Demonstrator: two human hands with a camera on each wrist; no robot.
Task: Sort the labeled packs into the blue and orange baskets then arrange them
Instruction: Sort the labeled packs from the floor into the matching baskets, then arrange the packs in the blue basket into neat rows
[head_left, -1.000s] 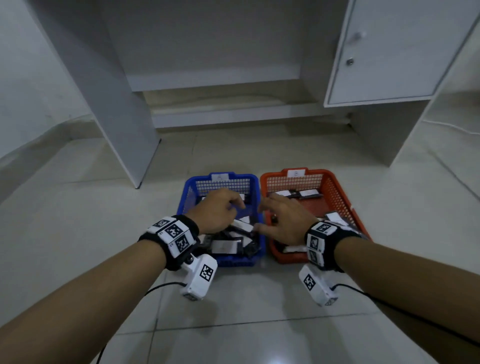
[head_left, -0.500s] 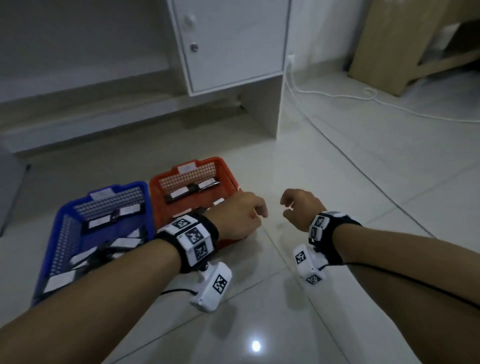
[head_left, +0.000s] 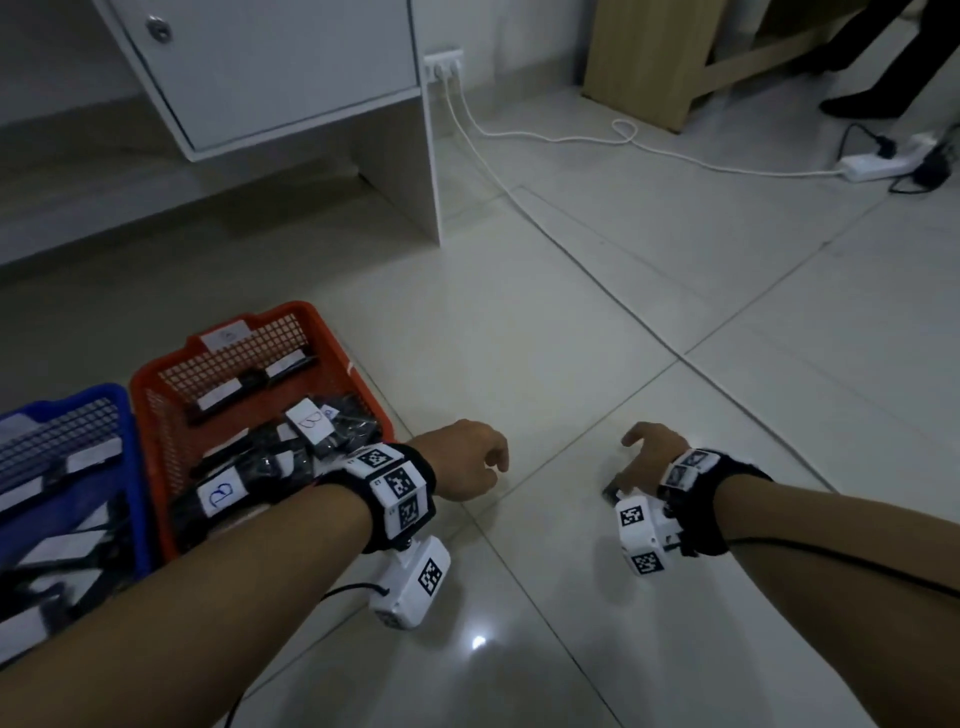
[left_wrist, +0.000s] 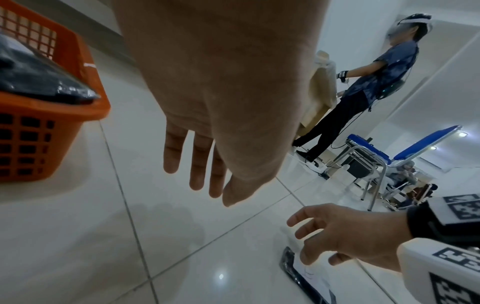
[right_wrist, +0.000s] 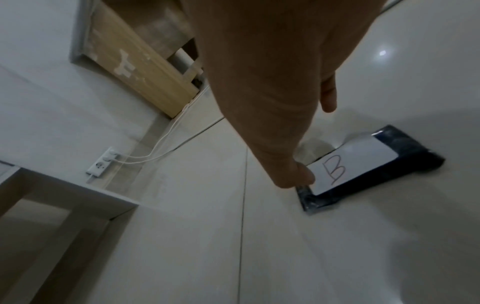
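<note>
A dark pack (right_wrist: 363, 164) with a white label marked B lies flat on the floor tiles. My right hand (head_left: 649, 452) is lowered over it with fingers spread, and the thumb tip touches the pack's near edge (right_wrist: 302, 188). In the left wrist view the pack (left_wrist: 293, 269) lies under the right hand (left_wrist: 335, 232). My left hand (head_left: 467, 460) hovers over bare floor beside the orange basket (head_left: 332, 338), its fingers (left_wrist: 200, 164) loose and holding nothing. The orange basket holds several dark packs (head_left: 223, 491) labelled B. The blue basket (head_left: 124, 441) at the far left holds more packs.
A white cabinet (head_left: 270, 67) stands behind the baskets. White cables (head_left: 545, 135) run across the floor to a power strip (head_left: 878, 163). Wooden furniture (head_left: 654, 52) and a standing person's legs (head_left: 883, 52) are at the far right. A blue chair (left_wrist: 415, 148) stands further off.
The head view swung right. Both hands left the baskets and moved right over the floor. The right hand came down onto the loose pack.
</note>
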